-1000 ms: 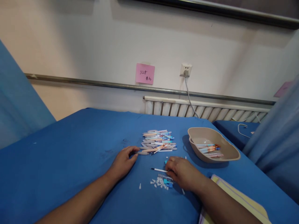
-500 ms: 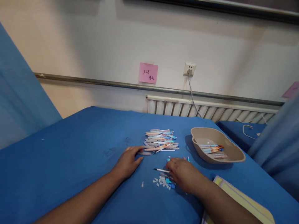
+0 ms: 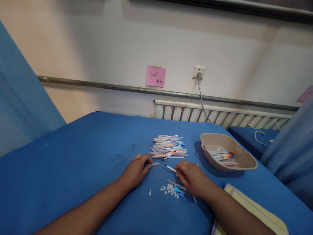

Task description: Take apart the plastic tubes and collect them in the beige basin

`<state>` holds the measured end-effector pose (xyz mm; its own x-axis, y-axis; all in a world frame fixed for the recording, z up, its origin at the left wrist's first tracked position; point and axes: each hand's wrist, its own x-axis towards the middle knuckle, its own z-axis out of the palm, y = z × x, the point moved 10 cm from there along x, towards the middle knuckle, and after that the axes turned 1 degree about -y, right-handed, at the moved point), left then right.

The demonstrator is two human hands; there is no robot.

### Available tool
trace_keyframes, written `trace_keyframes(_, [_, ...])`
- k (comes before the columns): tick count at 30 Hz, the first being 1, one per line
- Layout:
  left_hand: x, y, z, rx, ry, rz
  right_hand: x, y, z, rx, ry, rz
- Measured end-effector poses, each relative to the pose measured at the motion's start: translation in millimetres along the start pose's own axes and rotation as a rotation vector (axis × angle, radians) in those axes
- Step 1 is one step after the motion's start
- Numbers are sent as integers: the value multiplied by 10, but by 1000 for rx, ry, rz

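Leftmost, the left hand (image 3: 135,171) is pinching one end of a grey pen piece (image 3: 155,164) between thumb and forefinger, its free end pointing right. Nearer the wearer than this grip, a lone white tip (image 3: 150,192) is lying on the blue cloth (image 3: 73,156). Just beyond the grip and to its right, a pile of pens (image 3: 168,147) is lying roughly crosswise. Between the two grips, a slim white stick (image 3: 170,168) is pointing its dark end leftward; its other end is being pinched by the thumb and fingers of the right hand (image 3: 194,179). Below that grip, a cluster of small white pieces (image 3: 169,188), some blue pieces (image 3: 181,195) and a clear tube (image 3: 172,183) are lying together. Beyond the right hand and to its right, a beige basin (image 3: 245,160) is holding several pens (image 3: 223,157). Beside the right forearm, a yellow item (image 3: 256,207) is lying partly covered.
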<state>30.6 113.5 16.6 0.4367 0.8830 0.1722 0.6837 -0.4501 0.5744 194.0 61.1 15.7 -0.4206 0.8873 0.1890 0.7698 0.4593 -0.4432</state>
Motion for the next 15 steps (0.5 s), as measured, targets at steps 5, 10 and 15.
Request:
trace_keyframes(5, [-65, 104, 22, -195, 20, 11, 19, 178, -139, 187, 175, 30])
trace_keyframes(10, [-98, 112, 54, -225, 21, 14, 17, 190, -183, 241, 219, 22])
trace_keyframes(15, [-113, 134, 60, -199, 13, 27, 9, 153, -190, 260, 214, 4])
